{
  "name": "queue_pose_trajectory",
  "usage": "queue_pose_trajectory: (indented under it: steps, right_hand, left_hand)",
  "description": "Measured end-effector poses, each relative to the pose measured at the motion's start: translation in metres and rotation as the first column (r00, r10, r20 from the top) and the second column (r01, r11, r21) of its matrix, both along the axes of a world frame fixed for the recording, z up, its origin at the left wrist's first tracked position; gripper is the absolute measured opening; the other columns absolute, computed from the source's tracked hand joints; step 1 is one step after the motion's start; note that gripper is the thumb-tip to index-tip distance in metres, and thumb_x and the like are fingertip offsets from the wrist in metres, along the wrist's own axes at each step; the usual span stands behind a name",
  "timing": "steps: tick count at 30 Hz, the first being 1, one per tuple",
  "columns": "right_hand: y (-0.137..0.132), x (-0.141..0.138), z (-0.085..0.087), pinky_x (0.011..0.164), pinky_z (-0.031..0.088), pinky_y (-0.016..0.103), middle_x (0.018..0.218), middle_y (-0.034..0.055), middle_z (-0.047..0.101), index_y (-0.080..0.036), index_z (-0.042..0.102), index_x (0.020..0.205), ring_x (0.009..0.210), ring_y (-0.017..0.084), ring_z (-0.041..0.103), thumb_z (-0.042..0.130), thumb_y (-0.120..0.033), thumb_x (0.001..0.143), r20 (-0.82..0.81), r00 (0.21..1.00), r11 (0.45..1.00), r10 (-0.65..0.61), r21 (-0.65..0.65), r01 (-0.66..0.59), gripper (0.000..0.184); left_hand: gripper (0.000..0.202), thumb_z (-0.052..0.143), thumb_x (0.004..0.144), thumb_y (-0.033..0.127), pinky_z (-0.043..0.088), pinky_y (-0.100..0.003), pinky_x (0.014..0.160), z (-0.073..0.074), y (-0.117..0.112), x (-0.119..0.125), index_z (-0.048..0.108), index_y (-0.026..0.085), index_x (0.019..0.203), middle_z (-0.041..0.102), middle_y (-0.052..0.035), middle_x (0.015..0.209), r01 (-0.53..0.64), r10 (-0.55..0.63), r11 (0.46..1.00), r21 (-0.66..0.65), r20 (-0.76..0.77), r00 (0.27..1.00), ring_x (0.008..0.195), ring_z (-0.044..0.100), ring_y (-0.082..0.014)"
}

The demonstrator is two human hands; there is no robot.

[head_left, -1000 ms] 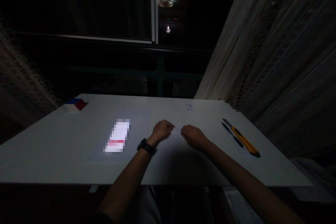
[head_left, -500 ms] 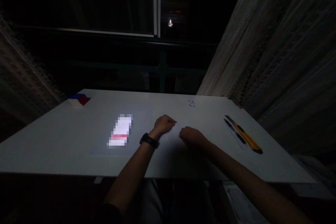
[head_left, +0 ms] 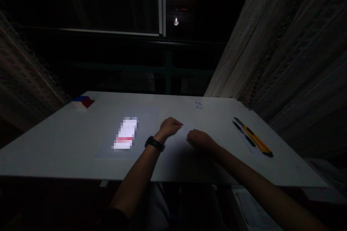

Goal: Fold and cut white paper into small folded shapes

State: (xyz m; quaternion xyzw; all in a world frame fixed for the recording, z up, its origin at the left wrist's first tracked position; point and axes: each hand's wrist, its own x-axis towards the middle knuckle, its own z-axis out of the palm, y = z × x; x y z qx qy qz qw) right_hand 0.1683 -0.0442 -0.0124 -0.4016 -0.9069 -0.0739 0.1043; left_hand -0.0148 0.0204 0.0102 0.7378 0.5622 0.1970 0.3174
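Note:
My left hand (head_left: 170, 126), with a dark watch (head_left: 154, 143) on its wrist, is closed in a pinch near the middle of the table. Its fingertips meet at what looks like the edge of a sheet of white paper (head_left: 179, 140), faint against the white top. To the right, my right hand (head_left: 199, 139) is closed too, its fingers curled down at the same sheet. A small gap separates the two hands. Dim light and the hands' shadow hide the paper's full outline.
On the white table (head_left: 54, 144) a lit phone (head_left: 126, 133) lies on another pale sheet (head_left: 148, 115). A blue, red and white block (head_left: 82, 102) sits far left. Right are a yellow utility knife (head_left: 255, 138) and a slim dark-handled knife (head_left: 244, 134). Small marked paper pieces (head_left: 198, 105) lie behind.
The view has shifted very slightly. Both hands keep nearly the same pose and place, with the fingers still closed.

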Motion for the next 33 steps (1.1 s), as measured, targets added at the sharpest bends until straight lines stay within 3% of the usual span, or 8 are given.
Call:
queue_pose_trajectory:
  steps: [7, 12, 20, 25, 29, 33]
  right_hand:
    - [0.005, 0.007, -0.003, 0.064, 0.036, 0.026, 0.074, 0.0053, 0.056, -0.016, 0.051, 0.076, 0.067, 0.015, 0.05, 0.036, -0.026, 0.091, -0.142, 0.99, 1.0, 0.003, 0.003, -0.003, 0.023]
    - [0.006, -0.003, -0.001, 0.065, 0.037, 0.027, 0.074, 0.0071, 0.058, -0.016, 0.054, 0.076, 0.068, 0.016, 0.051, 0.039, -0.021, 0.09, 0.042, 0.999, 0.999, -0.006, -0.039, 0.008, 0.021]
    - [-0.012, -0.019, 0.013, 0.062, 0.038, 0.027, 0.079, 0.0091, 0.059, -0.013, 0.058, 0.084, 0.07, 0.016, 0.052, 0.04, -0.013, 0.089, 0.294, 0.948, 0.985, 0.125, -0.154, -0.082, 0.019]
    - [-0.015, -0.027, 0.023, 0.062, 0.038, 0.027, 0.079, 0.0097, 0.06, -0.012, 0.059, 0.084, 0.069, 0.016, 0.052, 0.041, -0.014, 0.089, 0.351, 0.927, 0.974, 0.132, -0.219, -0.056, 0.019]
    - [-0.016, -0.027, 0.014, 0.062, 0.04, 0.027, 0.075, 0.0077, 0.06, -0.013, 0.059, 0.083, 0.066, 0.015, 0.052, 0.042, -0.012, 0.088, 0.333, 0.92, 0.961, 0.204, -0.246, -0.124, 0.019]
    - [-0.023, -0.021, -0.003, 0.065, 0.044, 0.029, 0.078, 0.0065, 0.061, -0.015, 0.058, 0.085, 0.069, 0.016, 0.052, 0.041, -0.014, 0.088, 0.254, 0.918, 0.95, 0.303, -0.159, -0.27, 0.017]
  left_hand:
    - [0.025, 0.062, 0.075, 0.029, 0.044, -0.024, 0.079, -0.005, 0.004, 0.001, 0.071, 0.026, 0.098, 0.071, -0.0033, 0.099, -0.01, 0.01, 1.0, 0.008, -0.01, 1.0, 0.095, 0.062, -0.0182]
    - [0.025, 0.061, 0.076, 0.029, 0.044, -0.024, 0.079, -0.005, 0.003, 0.001, 0.07, 0.026, 0.099, 0.069, -0.0034, 0.103, -0.014, 0.014, 1.0, 0.02, -0.012, 1.0, 0.096, 0.062, -0.0186]
    - [0.025, 0.061, 0.075, 0.026, 0.044, -0.024, 0.078, -0.001, 0.001, 0.001, 0.07, 0.025, 0.099, 0.07, -0.0038, 0.102, 0.001, -0.001, 1.0, 0.013, 0.008, 1.0, 0.095, 0.062, -0.0185]
    - [0.024, 0.062, 0.074, 0.024, 0.044, -0.026, 0.078, -0.003, 0.001, 0.0, 0.071, 0.024, 0.096, 0.071, -0.0045, 0.099, -0.002, 0.001, 1.0, 0.028, 0.055, 0.998, 0.093, 0.062, -0.0194]
    - [0.023, 0.063, 0.073, 0.024, 0.044, -0.026, 0.076, -0.008, 0.003, -0.001, 0.072, 0.024, 0.094, 0.071, -0.0051, 0.096, -0.005, 0.002, 0.999, 0.044, 0.089, 0.996, 0.09, 0.063, -0.0199]
    - [0.023, 0.064, 0.072, 0.024, 0.044, -0.026, 0.075, -0.01, 0.005, -0.001, 0.072, 0.024, 0.093, 0.072, -0.0049, 0.094, -0.01, 0.006, 0.999, 0.041, 0.102, 0.995, 0.088, 0.063, -0.0199]
